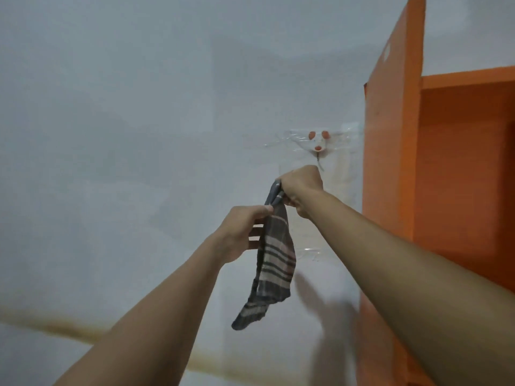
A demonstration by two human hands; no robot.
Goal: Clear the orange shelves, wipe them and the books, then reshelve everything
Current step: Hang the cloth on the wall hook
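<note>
Fingers of the right hand (302,188) are curled into a fist around the bunched top of the cloth (274,260), with the knuckles turned toward the wall (125,121). Just below and to the left, the left hand (245,232) pinches the cloth's upper edge between thumb and forefinger, while its other fingers are loosely curled behind the fabric. Both bare forearms reach up and forward from the bottom of the view, the right one crossing in front of the shelf (459,162).

From the two grips the cloth hangs down in a long, narrow fold. It is grey with darker and pale pink checked stripes, and its frayed lower corner dangles free, touching nothing. Its shadow and that of the arms fall on the wall to the right.

Behind the hands the pale wall carries a brownish stain (69,327) running across its lower part. Above the right fist, a small white hook (318,143) with three orange dots is fixed to the wall under clear tape, and its prong points down just above the knuckles.

At the far right stands the orange shelf, its side panel close to the hook. What shows of its one visible compartment is bare.
</note>
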